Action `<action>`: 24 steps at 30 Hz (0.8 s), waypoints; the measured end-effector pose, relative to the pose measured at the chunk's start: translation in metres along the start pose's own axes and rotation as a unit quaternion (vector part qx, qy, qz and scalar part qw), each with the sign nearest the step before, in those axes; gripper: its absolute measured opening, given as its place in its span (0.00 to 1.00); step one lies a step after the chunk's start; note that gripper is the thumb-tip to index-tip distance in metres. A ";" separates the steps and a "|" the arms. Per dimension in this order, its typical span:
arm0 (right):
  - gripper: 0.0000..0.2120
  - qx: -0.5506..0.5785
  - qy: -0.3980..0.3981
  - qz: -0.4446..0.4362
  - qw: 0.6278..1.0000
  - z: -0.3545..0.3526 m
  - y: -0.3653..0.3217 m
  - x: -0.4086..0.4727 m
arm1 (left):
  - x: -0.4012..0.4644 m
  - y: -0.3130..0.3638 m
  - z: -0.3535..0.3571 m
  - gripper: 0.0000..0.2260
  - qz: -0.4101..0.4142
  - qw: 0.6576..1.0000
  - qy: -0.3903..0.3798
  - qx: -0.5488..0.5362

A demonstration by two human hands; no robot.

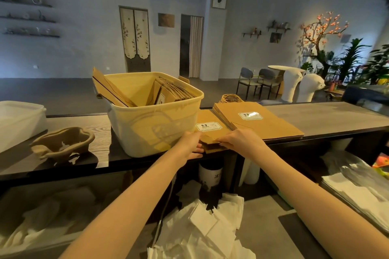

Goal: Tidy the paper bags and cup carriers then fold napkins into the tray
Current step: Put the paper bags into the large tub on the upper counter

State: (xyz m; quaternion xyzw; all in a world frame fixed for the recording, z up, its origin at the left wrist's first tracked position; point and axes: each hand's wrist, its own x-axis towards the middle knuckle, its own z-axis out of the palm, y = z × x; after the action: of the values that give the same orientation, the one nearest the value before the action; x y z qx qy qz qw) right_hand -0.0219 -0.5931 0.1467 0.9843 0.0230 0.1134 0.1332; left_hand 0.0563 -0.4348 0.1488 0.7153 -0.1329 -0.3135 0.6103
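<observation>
Together, the left hand (190, 143) and right hand (240, 140) pinched the near edge of a flat paper bag (210, 130) (white-labelled), lying on the counter (328, 116) between the bin (151, 124) and the bag stack (259, 122).

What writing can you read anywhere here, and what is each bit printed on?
"99": white label on the small paper bag that both hands hold; the smaller print under it is too blurred to read.
"99": white label on the stack of paper bags; glare hides the rest.
Dark characters on the white cup under the counter: unreadable.
</observation>
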 end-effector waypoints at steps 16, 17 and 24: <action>0.29 0.105 0.004 0.014 0.994 0.010 -0.024 0.009 | -0.001 -0.004 -0.005 0.16 0.022 1.000 -0.007 0.022; 0.29 0.111 0.003 0.011 0.994 0.011 -0.025 0.011 | -0.001 -0.004 -0.007 0.15 0.022 0.999 -0.008 0.026; 0.24 0.115 -0.003 -0.001 0.993 0.015 -0.023 0.018 | -0.002 -0.007 -0.013 0.12 0.023 0.999 -0.020 0.021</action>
State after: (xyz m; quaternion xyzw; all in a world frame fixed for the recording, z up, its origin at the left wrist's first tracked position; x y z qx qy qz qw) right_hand -0.0017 -0.5738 0.1308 0.9934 0.0369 0.1070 0.0194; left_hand 0.0614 -0.4223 0.1431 0.7182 -0.1682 -0.3112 0.5992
